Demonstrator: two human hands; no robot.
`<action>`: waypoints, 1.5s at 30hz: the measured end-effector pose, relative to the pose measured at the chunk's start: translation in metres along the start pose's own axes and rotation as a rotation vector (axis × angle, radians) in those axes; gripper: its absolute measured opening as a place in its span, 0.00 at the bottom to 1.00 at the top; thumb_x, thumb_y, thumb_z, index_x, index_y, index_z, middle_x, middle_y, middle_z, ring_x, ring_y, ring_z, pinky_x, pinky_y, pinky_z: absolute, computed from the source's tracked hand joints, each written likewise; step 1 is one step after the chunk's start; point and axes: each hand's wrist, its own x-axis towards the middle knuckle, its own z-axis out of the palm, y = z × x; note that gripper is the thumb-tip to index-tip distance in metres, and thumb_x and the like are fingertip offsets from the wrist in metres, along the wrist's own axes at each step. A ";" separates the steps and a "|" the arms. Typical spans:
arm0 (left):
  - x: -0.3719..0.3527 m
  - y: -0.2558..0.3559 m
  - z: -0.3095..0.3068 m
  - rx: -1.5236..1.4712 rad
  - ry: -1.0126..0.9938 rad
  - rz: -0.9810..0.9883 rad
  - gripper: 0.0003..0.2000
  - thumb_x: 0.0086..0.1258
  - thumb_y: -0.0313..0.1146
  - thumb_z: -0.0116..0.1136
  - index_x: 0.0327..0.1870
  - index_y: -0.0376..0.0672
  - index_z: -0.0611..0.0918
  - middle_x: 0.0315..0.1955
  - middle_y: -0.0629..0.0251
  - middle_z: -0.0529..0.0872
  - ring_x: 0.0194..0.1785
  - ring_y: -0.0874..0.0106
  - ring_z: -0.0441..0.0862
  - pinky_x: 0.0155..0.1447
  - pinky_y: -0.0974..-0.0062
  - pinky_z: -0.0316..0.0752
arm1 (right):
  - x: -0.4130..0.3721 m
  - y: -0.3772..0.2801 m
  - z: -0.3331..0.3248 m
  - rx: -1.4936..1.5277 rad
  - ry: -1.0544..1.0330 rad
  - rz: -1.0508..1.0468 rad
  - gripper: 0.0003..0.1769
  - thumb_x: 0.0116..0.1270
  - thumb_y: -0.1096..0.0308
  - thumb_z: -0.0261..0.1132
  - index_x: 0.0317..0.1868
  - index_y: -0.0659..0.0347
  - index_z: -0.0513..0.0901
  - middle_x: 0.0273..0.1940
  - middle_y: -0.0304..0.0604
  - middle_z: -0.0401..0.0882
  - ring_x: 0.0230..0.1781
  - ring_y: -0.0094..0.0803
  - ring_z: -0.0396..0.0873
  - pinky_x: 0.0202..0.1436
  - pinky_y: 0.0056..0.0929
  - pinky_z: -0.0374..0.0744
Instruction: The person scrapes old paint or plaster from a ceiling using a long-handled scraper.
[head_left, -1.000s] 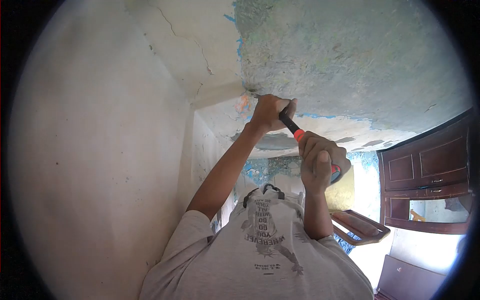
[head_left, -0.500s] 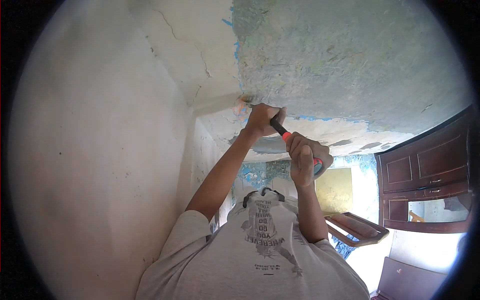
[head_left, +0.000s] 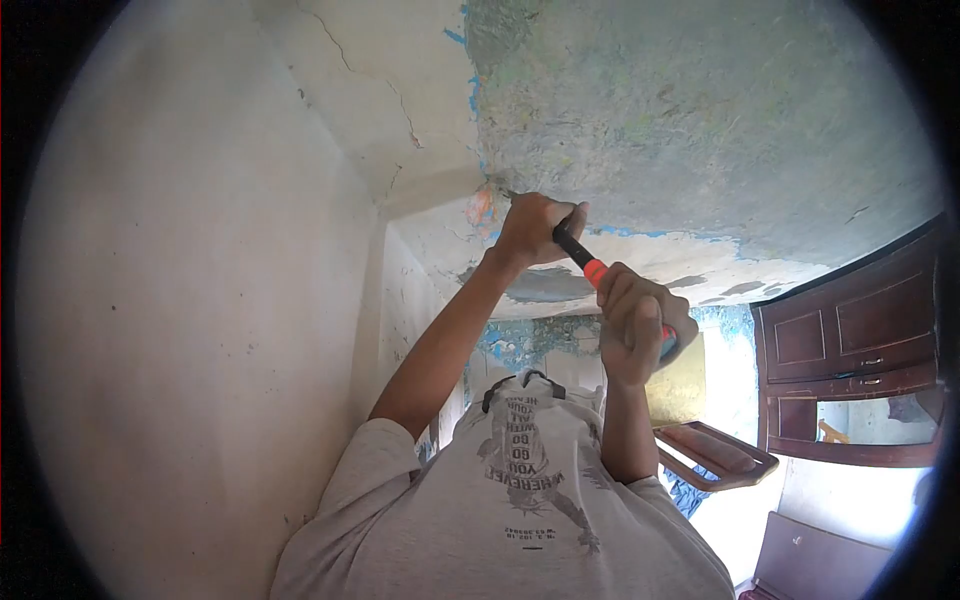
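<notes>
Both of my hands are closed around one black-and-red handled tool (head_left: 575,247), which slants from upper left to lower right. My left hand (head_left: 533,228) grips its front end, with the thumb along the black shaft. A dark tip shows just past those knuckles, right at the edge of the bare grey-green surface (head_left: 700,130). My right hand (head_left: 640,322) is wrapped around the rear grip, below the red band. Most of the working end is hidden by my left hand. Beside that hand, an orange-brown worn spot (head_left: 482,207) marks the pale plaster (head_left: 430,90), with blue paint flakes along the boundary.
A smooth pale wall (head_left: 200,280) fills the left side. To the right are a dark wooden cabinet (head_left: 840,330) and a brown wooden frame (head_left: 715,460) like part of a chair. My printed shirt (head_left: 480,530) covers the bottom.
Both hands and the tool have shifted a little to the right. The left hand is slightly higher, the right hand slightly lower; both grips stay closed.
</notes>
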 end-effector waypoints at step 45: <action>-0.004 -0.014 0.003 -0.027 0.057 -0.025 0.23 0.75 0.35 0.61 0.15 0.38 0.77 0.11 0.52 0.72 0.14 0.54 0.73 0.23 0.60 0.65 | 0.009 0.010 0.015 -0.029 -0.054 0.036 0.21 0.70 0.77 0.56 0.15 0.63 0.68 0.13 0.38 0.66 0.13 0.29 0.65 0.19 0.30 0.70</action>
